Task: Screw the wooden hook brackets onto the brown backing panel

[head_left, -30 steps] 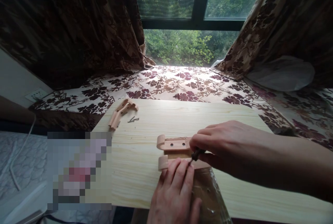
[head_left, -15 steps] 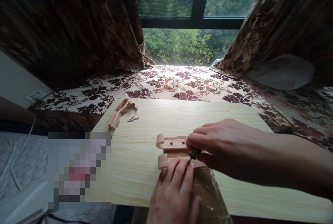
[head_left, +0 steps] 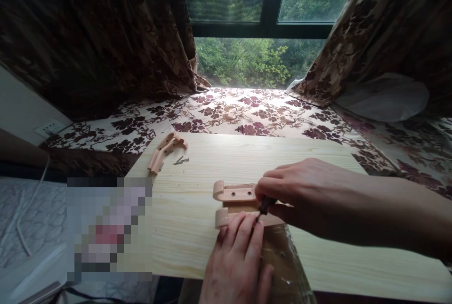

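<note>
My right hand (head_left: 291,191) is closed round a short dark screwdriver (head_left: 265,205), and most of its handle is hidden in the fingers. The tool's tip points down at the nearer wooden hook (head_left: 221,218), close to my left fingertips. My left hand (head_left: 236,257) presses the fingers over this hook and holds it down on a tape-covered brown cardboard piece (head_left: 282,266). Just behind lies a second wooden hook (head_left: 226,194) with two dark screw heads in it; its right end is covered by my right hand.
A pale wooden board (head_left: 187,228) lies under everything. Near its far left corner are more wooden hooks (head_left: 165,148) and several loose screws (head_left: 181,160). Beyond it stretches a flowered cloth (head_left: 226,111) below the window. A blurred-out patch (head_left: 109,228) covers the left side.
My right hand has turned slightly, and the screwdriver handle leans a little differently over the hook. My left hand stays in place. The whole view has shifted very slightly.
</note>
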The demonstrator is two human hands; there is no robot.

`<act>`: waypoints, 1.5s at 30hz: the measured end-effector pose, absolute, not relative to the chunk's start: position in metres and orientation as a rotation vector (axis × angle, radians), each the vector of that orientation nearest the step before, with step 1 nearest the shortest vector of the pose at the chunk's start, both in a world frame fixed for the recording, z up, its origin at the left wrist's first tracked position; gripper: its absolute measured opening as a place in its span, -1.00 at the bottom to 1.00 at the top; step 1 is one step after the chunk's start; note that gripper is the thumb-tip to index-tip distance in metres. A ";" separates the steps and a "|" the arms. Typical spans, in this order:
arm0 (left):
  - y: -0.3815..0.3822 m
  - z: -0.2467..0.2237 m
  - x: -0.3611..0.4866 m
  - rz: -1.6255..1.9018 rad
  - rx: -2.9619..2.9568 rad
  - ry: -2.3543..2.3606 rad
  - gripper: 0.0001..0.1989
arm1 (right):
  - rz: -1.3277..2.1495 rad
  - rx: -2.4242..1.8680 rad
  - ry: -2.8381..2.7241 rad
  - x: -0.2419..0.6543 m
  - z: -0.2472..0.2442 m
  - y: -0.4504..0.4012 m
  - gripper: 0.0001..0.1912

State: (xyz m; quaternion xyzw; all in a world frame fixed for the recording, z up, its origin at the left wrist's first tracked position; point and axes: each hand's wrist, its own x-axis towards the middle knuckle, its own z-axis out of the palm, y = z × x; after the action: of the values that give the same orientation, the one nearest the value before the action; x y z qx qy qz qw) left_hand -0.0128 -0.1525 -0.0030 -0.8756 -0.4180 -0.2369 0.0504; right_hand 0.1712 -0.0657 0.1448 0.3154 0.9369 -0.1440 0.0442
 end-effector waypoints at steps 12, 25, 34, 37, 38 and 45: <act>-0.152 0.005 -0.009 -0.770 -2.642 -1.291 -0.58 | -0.270 1.052 2.828 0.170 0.134 -0.069 -0.85; -0.153 0.006 -0.007 -0.724 -2.677 -1.286 -0.54 | -0.331 1.025 2.845 0.166 0.129 -0.067 -0.88; -0.153 0.006 -0.009 -0.771 -2.698 -1.340 -0.56 | -0.397 0.915 2.940 0.169 0.138 -0.066 -0.86; -0.153 0.006 -0.008 -0.750 -2.707 -1.341 -0.55 | -0.443 0.900 2.926 0.169 0.137 -0.065 -0.84; -0.153 0.006 -0.008 -0.731 -2.712 -1.330 -0.54 | -0.436 0.923 2.911 0.168 0.136 -0.065 -0.83; -0.154 0.007 -0.007 -0.718 -2.701 -1.318 -0.54 | -0.292 1.041 2.808 0.166 0.137 -0.064 -0.88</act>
State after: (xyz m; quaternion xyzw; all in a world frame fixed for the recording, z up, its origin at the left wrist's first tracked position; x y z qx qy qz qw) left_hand -0.0074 -0.1541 0.0073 -0.8738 -0.4265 -0.2322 0.0258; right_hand 0.1656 -0.0636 0.1365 0.3453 0.9311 -0.0970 0.0663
